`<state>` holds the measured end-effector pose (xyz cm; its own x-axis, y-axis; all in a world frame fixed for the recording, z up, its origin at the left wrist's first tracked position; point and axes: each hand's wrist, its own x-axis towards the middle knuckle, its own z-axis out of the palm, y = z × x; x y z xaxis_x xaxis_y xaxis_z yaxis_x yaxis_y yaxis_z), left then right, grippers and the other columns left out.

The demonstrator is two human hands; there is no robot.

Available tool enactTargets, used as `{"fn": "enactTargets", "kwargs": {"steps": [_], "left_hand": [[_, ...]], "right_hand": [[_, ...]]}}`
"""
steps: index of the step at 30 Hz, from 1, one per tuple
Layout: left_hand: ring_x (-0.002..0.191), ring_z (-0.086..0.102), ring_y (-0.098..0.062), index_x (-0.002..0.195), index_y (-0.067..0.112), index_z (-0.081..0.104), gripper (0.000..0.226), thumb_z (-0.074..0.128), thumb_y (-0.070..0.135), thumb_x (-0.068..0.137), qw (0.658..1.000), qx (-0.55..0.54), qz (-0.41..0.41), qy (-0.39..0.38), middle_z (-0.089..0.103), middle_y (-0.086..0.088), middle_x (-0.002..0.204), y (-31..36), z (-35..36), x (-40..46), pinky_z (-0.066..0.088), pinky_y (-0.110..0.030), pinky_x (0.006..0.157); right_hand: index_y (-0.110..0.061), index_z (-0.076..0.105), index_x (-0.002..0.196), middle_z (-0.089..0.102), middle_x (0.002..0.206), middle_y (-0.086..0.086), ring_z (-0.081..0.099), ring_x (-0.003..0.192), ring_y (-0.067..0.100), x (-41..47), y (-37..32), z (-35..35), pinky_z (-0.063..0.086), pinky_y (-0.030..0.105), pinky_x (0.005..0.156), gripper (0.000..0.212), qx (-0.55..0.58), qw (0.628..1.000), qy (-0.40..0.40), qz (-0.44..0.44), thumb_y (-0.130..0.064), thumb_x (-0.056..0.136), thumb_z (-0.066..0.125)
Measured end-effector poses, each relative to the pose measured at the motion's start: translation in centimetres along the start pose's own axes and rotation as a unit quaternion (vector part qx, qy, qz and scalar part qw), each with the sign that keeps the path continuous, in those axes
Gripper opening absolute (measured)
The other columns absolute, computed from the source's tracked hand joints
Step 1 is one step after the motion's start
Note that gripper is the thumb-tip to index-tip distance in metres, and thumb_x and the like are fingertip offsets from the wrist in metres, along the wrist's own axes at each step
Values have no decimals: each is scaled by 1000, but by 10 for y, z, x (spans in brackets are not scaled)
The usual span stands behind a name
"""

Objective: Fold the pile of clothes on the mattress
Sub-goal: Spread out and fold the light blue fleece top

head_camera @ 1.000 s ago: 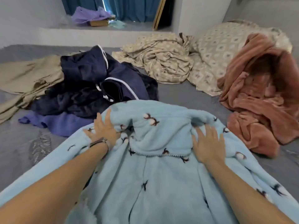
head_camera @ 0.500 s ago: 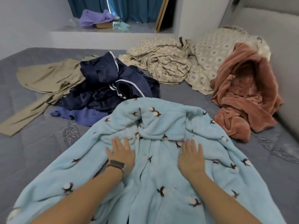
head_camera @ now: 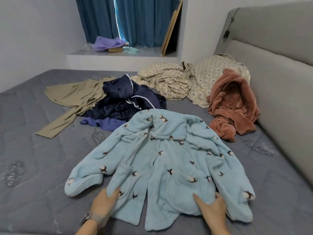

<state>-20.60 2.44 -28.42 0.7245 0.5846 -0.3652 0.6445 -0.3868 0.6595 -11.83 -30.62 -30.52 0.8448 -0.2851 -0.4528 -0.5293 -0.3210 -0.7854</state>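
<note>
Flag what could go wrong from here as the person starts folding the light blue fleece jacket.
1. The light blue fleece jacket has a bunched collar and a rumpled right sleeve; folding now could lock in creases.
2. Its collar lies against the dark navy pile, so a fold might drag that along.
3. The left hand and right hand grip only the hem, which curls unevenly; the fold may come out lopsided.

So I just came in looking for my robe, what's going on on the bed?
A person is laying out a light blue fleece jacket flat on the grey mattress. The left hand and right hand each grip its bottom hem. No fold is made yet. Behind it lie a navy pile, an olive garment and a pink fleece robe, all unfolded.
</note>
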Motion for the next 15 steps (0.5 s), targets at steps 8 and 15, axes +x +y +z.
{"fn": "enactTargets", "kwargs": {"steps": [8,15], "left_hand": [[91,62,-14,100,19,66,17,62,33,91,989,-133,20,-68,69,-1,105,14,-12,-32,45,-28,76],[77,73,-17,104,5,65,30,54,31,94,834,-524,-24,-171,75,-8,89,36,-34,-75,58,-27,65]], "right_hand": [[-16,55,133,61,130,4,57,112,26,-17,-21,-19,46,44,97,53,365,927,-77,23,-24,84,73],[-21,41,147,42,150,5,48,131,20,-39,-33,-75,44,36,105,63,650,733,-192,-63,-54,94,47]]}}
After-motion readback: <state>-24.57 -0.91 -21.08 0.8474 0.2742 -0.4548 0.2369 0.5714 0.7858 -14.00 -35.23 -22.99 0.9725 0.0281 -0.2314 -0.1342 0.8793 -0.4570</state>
